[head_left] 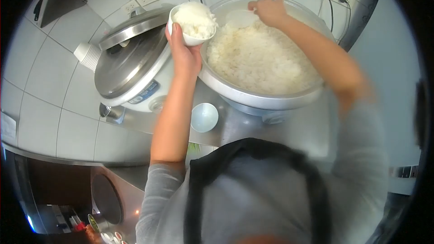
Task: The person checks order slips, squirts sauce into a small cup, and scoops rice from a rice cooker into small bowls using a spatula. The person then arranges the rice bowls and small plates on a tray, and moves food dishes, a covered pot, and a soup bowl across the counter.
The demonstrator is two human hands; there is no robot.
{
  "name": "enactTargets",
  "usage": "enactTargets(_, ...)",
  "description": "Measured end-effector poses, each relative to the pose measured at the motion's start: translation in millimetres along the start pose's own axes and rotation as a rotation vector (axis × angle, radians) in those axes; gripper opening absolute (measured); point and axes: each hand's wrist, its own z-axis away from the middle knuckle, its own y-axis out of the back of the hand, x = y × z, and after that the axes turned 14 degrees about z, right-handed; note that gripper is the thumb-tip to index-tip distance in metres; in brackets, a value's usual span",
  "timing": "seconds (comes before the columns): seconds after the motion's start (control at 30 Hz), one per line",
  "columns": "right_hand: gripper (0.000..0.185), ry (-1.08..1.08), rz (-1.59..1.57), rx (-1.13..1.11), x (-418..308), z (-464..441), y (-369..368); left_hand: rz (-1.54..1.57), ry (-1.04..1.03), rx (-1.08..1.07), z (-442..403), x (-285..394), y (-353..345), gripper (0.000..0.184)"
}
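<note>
My left hand (184,54) holds a white bowl (192,40) heaped with white rice (194,18), thumb against its side. The bowl is at the left rim of a large metal pot (266,100) full of cooked rice (266,61). My right hand (270,12) is over the pot's far side, its fingers curled. Whatever it grips, if anything, is too indistinct against the pale pot wall. An empty light-blue bowl (205,117) stands on the metal counter in front of the pot.
To the left stands a white rice cooker (147,104) with a steel lid (131,63); another lid (140,28) leans on top. Stacked white bowls (87,56) are beside it, a metal cup (110,112) in front. Outlets and plugged cords (332,11) line the tiled wall.
</note>
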Motion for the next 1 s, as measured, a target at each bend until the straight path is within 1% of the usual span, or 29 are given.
enactTargets(0.1,0.017,0.133,0.11,0.158,-42,-15,-20,-0.012,-0.131,0.046,17,0,7,0.057)
enactTargets(0.2,0.018,0.35,0.071,0.097,-71,-10,8,-0.093,-0.222,0.04,23,-1,4,0.063)
enactTargets(0.3,0.009,0.479,-0.056,0.106,-78,11,37,-0.155,-0.282,0.008,24,-2,0,0.069)
enactTargets(0.4,0.005,0.568,-0.043,0.062,-81,42,53,-0.221,-0.31,-0.002,26,-2,-3,0.072)
enactTargets(0.57,0.005,0.565,-0.236,-0.037,-59,90,72,-0.365,-0.349,-0.017,22,-4,5,0.072)
enactTargets(0.67,0.009,0.501,-0.357,-0.154,-31,110,60,-0.465,-0.328,0.026,23,-2,4,0.067)
enactTargets(0.7,0.011,0.472,-0.398,-0.197,-21,114,54,-0.369,-0.27,0.023,24,-1,-1,0.065)
enactTargets(0.77,0.016,0.328,-0.678,-0.505,10,115,54,-0.18,-0.158,0.014,24,5,-14,0.06)
enactTargets(0.8,0.019,0.257,-0.815,-0.658,24,113,58,-0.137,-0.077,-0.012,21,7,-15,0.058)
enactTargets(0.87,0.024,0.157,-0.927,-0.481,49,109,78,-0.05,0.084,-0.053,13,9,-15,0.057)
enactTargets(0.93,0.028,0.041,-0.918,-0.175,63,96,86,-0.048,0.224,-0.052,10,6,-23,0.06)
enactTargets(1.0,0.029,-0.084,-0.754,0.049,57,98,103,-0.044,0.342,-0.025,8,-1,-36,0.064)
